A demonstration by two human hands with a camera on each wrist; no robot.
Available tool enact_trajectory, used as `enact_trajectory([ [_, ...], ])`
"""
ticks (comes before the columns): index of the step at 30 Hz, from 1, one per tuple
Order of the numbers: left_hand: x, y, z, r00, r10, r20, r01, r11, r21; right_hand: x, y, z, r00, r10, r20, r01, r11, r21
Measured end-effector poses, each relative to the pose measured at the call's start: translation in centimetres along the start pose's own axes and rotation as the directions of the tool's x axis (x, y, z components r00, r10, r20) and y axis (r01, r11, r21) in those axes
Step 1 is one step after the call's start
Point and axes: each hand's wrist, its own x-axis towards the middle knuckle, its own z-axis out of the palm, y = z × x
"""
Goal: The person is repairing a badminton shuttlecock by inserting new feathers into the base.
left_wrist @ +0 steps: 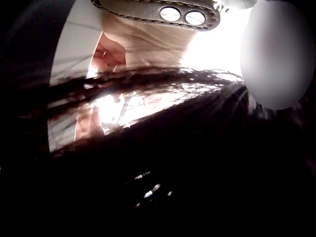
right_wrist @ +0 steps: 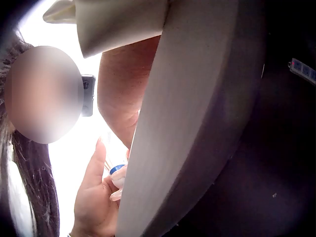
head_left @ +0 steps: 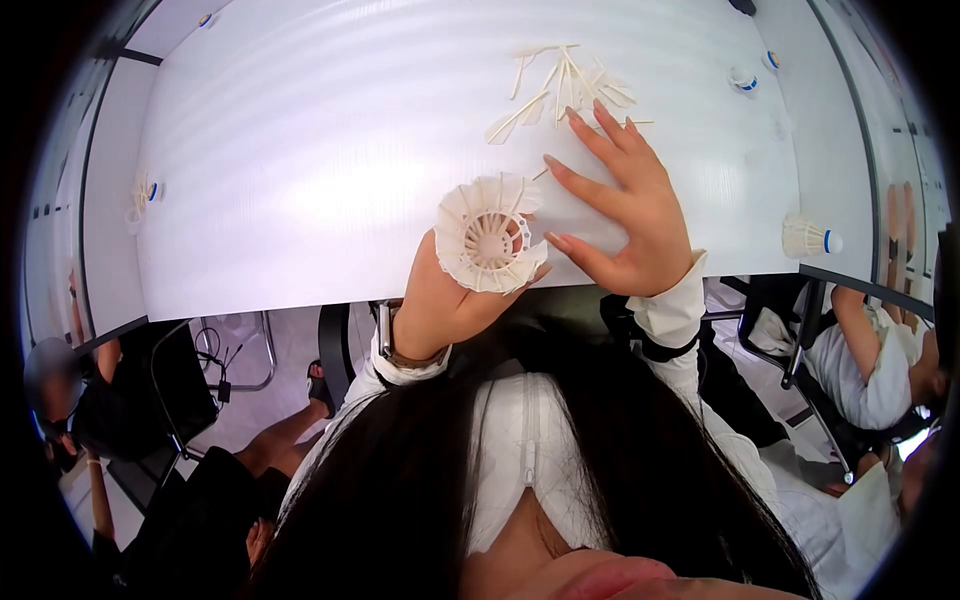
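My left hand [head_left: 455,290] grips a white feather shuttlecock [head_left: 463,232] near the table's front edge, its open feather end facing up. In the right wrist view, the fingers of that left hand [right_wrist: 94,207] curl round the shuttlecock's blue-banded cork base [right_wrist: 117,177]. Just right of the skirt, my right hand [head_left: 640,215] is spread over the table with its fingers extended. A short thin shaft [head_left: 541,174] shows by its index fingertip. Past the other fingertips lies a loose pile of broken feathers [head_left: 565,75]. Dark hair [left_wrist: 148,79] covers much of the left wrist view.
One shuttlecock [head_left: 805,238] lies at the table's right front corner. Small blue-banded corks [head_left: 743,80] sit toward the back right, and another cork [head_left: 152,192] stands at the left edge. Low partitions [head_left: 112,190] border the white table [head_left: 290,200]. Other people sit at both sides.
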Motion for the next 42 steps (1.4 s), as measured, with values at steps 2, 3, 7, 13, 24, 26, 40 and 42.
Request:
enact_trajectory([
  [2,0.1,0.4,0.0,1.000,-0.030,0.006,0.030,0.999,-0.033,0.1,-0.3,-0.1,1.000,-0.004,-0.007,0.004,1.000,-0.017],
  [3,0.0,0.5,0.0,0.999,-0.049,0.004,0.049,0.997,-0.063,0.2,-0.4,-0.2,1.000,-0.006,-0.011,0.005,1.000,-0.026],
  [7,-0.2,0.3,0.7,0.992,0.003,-0.124,-0.016,0.995,-0.103,-0.2,-0.1,0.4,0.996,-0.007,-0.086,-0.002,0.995,-0.100],
  [13,-0.3,-0.6,0.7,0.971,0.066,-0.232,-0.108,0.980,-0.170,0.3,-1.5,0.6,0.995,-0.071,0.063,0.064,0.992,0.105],
  [24,0.2,0.4,1.2,0.928,-0.036,-0.372,-0.098,0.937,-0.336,0.3,-1.3,1.9,1.000,-0.004,-0.020,0.005,0.999,0.035],
  [26,0.3,0.6,1.1,0.936,-0.067,-0.347,-0.016,0.973,-0.231,0.2,-0.7,2.4,0.996,-0.014,-0.086,0.017,0.999,0.033],
  [40,0.5,1.1,1.3,0.924,-0.129,-0.359,0.075,0.984,-0.161,-1.0,-0.8,1.4,0.977,0.170,0.126,-0.201,0.567,0.799],
  [42,0.6,1.2,1.3,0.917,-0.164,-0.364,0.117,0.982,-0.149,-1.0,-0.8,1.5,0.971,0.207,0.122,-0.216,0.536,0.816],
])
